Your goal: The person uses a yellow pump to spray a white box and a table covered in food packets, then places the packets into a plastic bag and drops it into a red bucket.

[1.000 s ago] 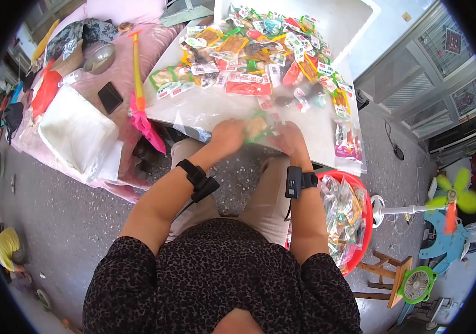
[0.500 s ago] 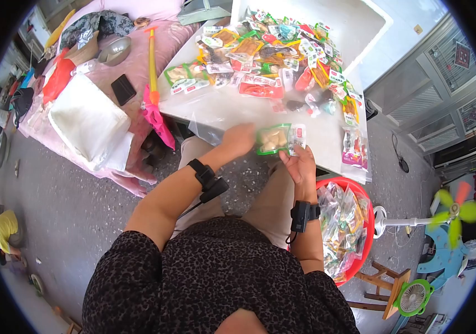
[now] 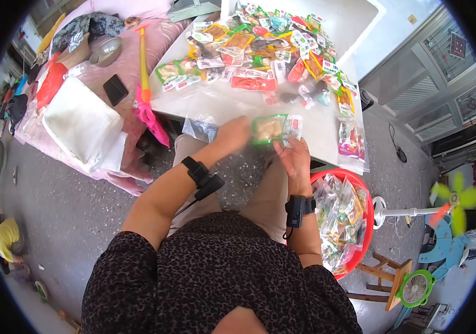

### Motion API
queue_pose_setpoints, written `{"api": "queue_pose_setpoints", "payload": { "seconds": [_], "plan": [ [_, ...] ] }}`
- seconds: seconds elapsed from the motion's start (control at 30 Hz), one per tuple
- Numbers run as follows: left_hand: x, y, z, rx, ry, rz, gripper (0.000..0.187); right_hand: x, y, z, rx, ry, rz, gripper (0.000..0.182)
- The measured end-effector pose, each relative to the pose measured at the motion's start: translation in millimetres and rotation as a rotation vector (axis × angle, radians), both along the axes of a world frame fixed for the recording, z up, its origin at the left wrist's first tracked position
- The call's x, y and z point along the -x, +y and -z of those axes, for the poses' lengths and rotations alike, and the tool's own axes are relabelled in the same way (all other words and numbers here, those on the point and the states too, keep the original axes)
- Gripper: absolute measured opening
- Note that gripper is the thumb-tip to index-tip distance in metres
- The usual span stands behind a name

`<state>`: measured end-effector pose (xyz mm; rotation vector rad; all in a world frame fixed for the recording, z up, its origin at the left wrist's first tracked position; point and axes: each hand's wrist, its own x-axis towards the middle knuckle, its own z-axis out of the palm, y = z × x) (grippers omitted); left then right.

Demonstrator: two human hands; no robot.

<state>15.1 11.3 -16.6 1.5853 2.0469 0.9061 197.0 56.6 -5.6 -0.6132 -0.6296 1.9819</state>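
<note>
A green-edged clear snack packet [image 3: 269,129] with pale pieces inside and a white printed end is in my right hand [image 3: 295,155]. The fingers of that hand pinch its lower edge, close over the table's front edge. To the packet's left, my left hand [image 3: 234,134] is smeared by motion and its fingers are hard to see. Beside that hand, a clear plastic bag [image 3: 200,129] hangs over the table edge. Each forearm wears a black strapped device.
Many colourful snack packets [image 3: 253,79] lie heaped on the white table [image 3: 216,97]. A red tub [image 3: 369,222] of bagged packets stands by my right arm. To the left is a pink-covered bed [image 3: 90,167] with a phone [image 3: 115,89]. A fan [image 3: 454,199] is at right.
The view has shifted slightly. The packet in my right hand now lies flatter and a little further left, and my left hand stays beside it, still blurred.
</note>
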Motion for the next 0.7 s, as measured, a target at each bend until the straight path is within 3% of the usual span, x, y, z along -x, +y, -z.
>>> {"api": "queue_pose_setpoints", "payload": {
  "seconds": [0.13,0.33,0.43,0.53,0.57,0.7],
  "plan": [
    [-2,-1,-8,-0.097,-0.036,0.015,0.016,11,-5,5,0.041,-0.019,0.103,0.019],
    [-8,-5,-41,-0.23,0.02,0.066,0.013,31,-3,12,0.248,0.234,0.07,0.019],
    [-7,-2,-44,-0.133,0.155,0.074,0.013,45,-16,5,0.127,0.11,0.042,0.016],
    [-10,-1,-48,-0.026,0.188,0.129,0.013,56,-27,7,0.033,-0.138,-0.149,0.013],
    [-11,-2,-46,-0.042,0.209,0.137,0.013,57,-27,10,0.008,-0.331,-0.17,0.011],
    [-9,-5,-36,-0.062,0.251,0.173,0.012,47,-16,13,-0.04,-0.507,-0.408,0.013]
  ]
}}
